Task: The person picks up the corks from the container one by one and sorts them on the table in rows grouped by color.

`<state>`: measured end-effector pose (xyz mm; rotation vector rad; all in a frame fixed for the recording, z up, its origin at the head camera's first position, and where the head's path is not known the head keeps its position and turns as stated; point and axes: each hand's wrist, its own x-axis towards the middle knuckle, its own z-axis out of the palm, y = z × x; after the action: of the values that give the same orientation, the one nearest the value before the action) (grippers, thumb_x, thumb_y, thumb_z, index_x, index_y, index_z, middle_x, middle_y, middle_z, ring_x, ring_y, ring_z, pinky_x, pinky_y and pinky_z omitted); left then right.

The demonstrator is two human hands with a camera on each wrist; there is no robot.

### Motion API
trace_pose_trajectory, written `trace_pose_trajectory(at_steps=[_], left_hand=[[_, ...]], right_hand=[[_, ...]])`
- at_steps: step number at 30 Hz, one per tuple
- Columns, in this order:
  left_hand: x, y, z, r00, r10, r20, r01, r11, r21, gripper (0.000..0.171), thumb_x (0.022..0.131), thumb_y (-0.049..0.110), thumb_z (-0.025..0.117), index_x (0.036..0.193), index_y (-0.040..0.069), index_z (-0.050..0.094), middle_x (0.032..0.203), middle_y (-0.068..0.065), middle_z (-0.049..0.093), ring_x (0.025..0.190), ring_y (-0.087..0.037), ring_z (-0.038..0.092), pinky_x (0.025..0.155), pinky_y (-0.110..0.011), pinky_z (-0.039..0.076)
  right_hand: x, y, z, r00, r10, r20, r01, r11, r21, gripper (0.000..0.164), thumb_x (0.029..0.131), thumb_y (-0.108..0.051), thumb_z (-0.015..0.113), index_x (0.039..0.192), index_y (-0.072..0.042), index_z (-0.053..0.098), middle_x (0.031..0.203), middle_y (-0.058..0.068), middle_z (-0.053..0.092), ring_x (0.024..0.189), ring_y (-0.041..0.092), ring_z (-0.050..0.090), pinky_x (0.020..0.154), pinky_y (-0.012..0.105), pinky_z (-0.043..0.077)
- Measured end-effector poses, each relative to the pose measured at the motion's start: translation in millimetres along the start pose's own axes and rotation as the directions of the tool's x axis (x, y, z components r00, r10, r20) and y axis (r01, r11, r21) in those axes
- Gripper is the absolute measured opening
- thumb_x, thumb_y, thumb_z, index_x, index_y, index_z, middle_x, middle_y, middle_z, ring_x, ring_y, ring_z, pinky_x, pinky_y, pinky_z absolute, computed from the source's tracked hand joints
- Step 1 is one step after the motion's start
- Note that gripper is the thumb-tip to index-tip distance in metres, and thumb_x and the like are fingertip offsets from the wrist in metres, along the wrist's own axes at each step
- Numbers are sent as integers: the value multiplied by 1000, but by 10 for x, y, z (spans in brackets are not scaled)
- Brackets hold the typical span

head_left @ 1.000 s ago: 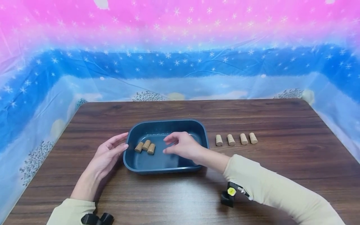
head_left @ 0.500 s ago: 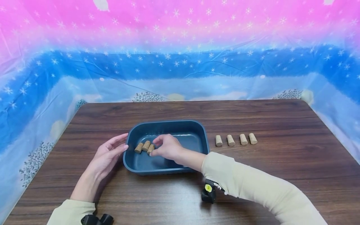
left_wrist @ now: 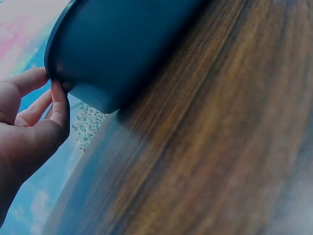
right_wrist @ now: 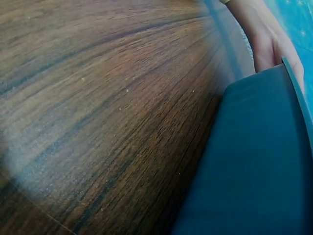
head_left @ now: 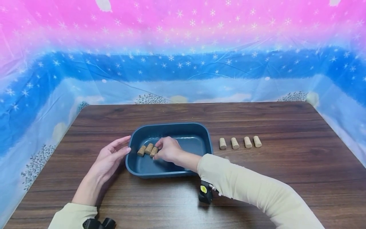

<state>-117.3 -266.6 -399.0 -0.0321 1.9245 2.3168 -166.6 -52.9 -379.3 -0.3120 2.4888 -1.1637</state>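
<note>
In the head view, three tapered cork stoppers lie grouped at the left inside a dark blue tub [head_left: 168,174]: a left stopper [head_left: 141,151], a middle stopper [head_left: 148,148] and a right stopper [head_left: 153,152]. My right hand [head_left: 171,150] reaches into the tub, thumb and index finger pinching the right stopper from its near and far sides. My left hand [head_left: 110,156] touches the outside of the tub's left rim with extended thumb and fingers. The left wrist view shows those fingertips [left_wrist: 57,88] against the tub wall [left_wrist: 112,54]. The right wrist view does not show my right hand.
Right of the tub, several more cork stoppers stand in a row on the brown wooden table [head_left: 183,203], among them a near-tub stopper [head_left: 222,143] and a far-right stopper [head_left: 257,142]. Patterned cloth [head_left: 183,63] hangs behind the table.
My right hand has moved left inside the tub, and its thumb and index finger have come around the right stopper. My left hand, the tub and the stoppers have stayed put.
</note>
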Motion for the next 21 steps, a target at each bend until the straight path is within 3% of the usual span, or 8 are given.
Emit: trace_pose_trajectory(at_steps=[13, 21], left_hand=[[-8, 3, 5, 1000, -12, -5, 12, 1000, 22, 35, 94, 4, 62, 127, 14, 60, 122, 4, 55, 109, -7, 57, 93, -18, 45], [-4, -1, 14, 1000, 19, 9, -19, 1000, 5, 32, 94, 1, 61, 123, 15, 62, 118, 4, 60, 109, -8, 57, 93, -18, 46]], right_hand=[[19, -3, -75, 998, -60, 8, 60, 998, 7, 20, 79, -8, 79, 98, -6, 73, 92, -3, 65, 87, 12, 56, 75, 25, 49], [18, -36, -235, 990, -120, 71, 120, 993, 9, 26, 83, -7, 74, 109, -6, 69, 107, 3, 65, 101, 19, 57, 79, 30, 51]])
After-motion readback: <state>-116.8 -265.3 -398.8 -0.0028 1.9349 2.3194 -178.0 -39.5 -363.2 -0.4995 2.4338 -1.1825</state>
